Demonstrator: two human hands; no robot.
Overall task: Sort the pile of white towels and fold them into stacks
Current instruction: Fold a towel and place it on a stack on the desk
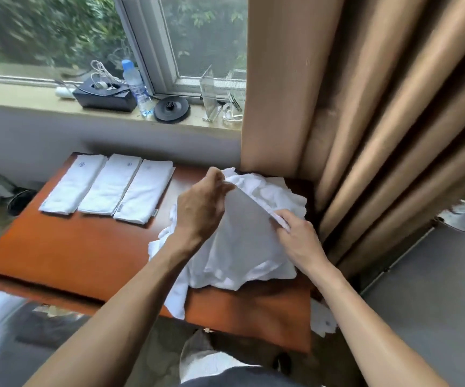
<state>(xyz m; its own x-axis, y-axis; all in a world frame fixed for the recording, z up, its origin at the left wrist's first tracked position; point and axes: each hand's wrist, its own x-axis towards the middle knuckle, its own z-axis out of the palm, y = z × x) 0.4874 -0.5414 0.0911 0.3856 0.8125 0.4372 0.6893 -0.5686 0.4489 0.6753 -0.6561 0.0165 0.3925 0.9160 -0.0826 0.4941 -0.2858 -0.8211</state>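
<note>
table (86, 255): orange-brown wood top, far edge close to the wall under the window, right end by the curtain.

far left of top: three folded towels, long and narrow, lying flat in a row: left folded towel (72, 184), middle folded towel (108, 185), right folded towel (144, 191). middle and right touch along their long sides. small emblem at far end of the left and middle ones.

right half: loose pile (239, 255) of crumpled white towels. one hanging towel (176, 300) trails from it over the near edge.
</note>
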